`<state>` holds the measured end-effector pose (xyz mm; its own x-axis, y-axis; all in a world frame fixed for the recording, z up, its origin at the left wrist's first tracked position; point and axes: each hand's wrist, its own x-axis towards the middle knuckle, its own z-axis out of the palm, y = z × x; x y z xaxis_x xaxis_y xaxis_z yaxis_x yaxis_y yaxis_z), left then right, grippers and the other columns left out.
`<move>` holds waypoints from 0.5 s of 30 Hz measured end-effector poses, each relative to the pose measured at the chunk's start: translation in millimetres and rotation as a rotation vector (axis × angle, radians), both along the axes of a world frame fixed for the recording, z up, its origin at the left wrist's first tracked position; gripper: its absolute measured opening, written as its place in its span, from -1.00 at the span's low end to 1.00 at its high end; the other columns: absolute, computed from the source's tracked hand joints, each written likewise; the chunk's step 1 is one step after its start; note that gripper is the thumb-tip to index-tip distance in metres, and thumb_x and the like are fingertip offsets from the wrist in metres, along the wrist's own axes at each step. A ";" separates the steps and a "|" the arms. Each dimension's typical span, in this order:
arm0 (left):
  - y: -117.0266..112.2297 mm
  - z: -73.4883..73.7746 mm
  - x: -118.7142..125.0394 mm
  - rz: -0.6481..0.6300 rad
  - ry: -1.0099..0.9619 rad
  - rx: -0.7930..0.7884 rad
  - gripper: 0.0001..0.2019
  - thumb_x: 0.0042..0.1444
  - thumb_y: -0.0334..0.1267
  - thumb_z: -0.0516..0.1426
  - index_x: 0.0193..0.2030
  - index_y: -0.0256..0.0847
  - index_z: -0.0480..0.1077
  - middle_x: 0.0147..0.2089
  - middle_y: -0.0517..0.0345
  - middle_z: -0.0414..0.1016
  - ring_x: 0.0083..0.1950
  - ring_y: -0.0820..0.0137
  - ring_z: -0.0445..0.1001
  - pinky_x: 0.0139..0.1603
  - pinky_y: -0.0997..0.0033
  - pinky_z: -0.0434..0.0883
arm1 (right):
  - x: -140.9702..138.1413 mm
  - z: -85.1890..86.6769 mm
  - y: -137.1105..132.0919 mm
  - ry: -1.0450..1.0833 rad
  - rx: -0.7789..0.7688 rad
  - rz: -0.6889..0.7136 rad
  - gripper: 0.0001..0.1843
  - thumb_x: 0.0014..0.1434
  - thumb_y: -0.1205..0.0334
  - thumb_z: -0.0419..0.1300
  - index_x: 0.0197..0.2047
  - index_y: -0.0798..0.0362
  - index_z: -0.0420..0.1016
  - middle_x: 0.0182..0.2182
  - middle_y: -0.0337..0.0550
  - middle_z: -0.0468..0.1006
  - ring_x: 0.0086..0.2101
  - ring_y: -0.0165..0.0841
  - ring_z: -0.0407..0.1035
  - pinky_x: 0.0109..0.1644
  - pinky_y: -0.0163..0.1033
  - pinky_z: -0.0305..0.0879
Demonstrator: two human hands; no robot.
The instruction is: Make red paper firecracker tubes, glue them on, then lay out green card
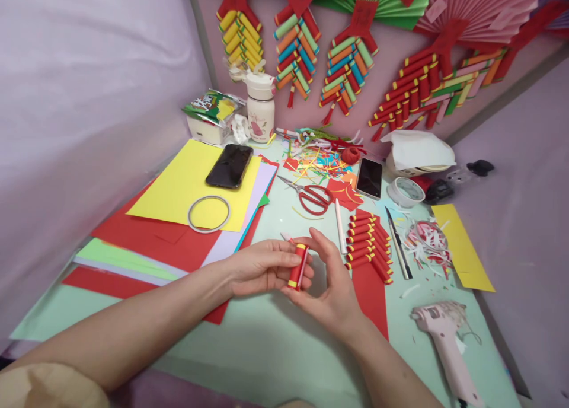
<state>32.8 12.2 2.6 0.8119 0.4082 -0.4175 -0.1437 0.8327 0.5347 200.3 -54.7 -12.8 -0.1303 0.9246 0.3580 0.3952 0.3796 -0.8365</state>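
Red tube (pixel 298 268) sits pinched in your curled left hand (pixel 269 267); your right hand (pixel 332 280) curves half open around it, whether gripping I cannot tell.

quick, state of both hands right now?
Left hand: closed, holding a red roll with yellow bands.
Right hand: open, thumb and fingers curved around the roll's ends; whether it touches cannot be told.

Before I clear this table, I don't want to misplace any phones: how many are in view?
2. One phone lies on the yellow sheet left of the scissors; the other phone lies right of the scissors, beside the white roll.
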 end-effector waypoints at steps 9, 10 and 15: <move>-0.9 3.6 11.2 0.216 0.330 0.318 -0.74 -0.09 -0.23 0.33 -0.27 -0.33 0.51 -0.30 -0.01 0.59 -0.30 0.39 0.54 -0.26 0.48 0.44 | 2.1 3.8 4.7 -0.177 0.087 -0.142 -0.25 0.04 0.18 0.33 0.25 -0.01 0.11 0.15 0.06 0.27 0.14 -0.12 0.20 0.15 0.05 0.24; -1.0 3.0 12.5 0.231 0.376 0.377 -0.74 -0.09 -0.22 0.32 -0.27 -0.33 0.51 -0.31 0.00 0.59 -0.31 0.39 0.54 -0.29 0.49 0.43 | 2.8 4.5 5.7 -0.202 0.134 -0.180 -0.40 0.09 0.22 0.28 0.18 -0.01 0.21 0.08 0.03 0.33 0.09 -0.15 0.24 0.12 0.02 0.25; -3.1 -3.2 15.5 0.235 0.517 0.545 -0.80 -0.10 -0.24 0.26 -0.32 -0.31 0.49 -0.41 0.13 0.56 -0.43 0.45 0.48 -0.41 0.52 0.36 | 5.3 3.5 8.6 -0.338 0.248 -0.296 -0.87 0.19 0.35 0.18 -0.17 0.00 0.46 -0.25 -0.11 0.46 -0.19 -0.26 0.32 -0.11 -0.11 0.25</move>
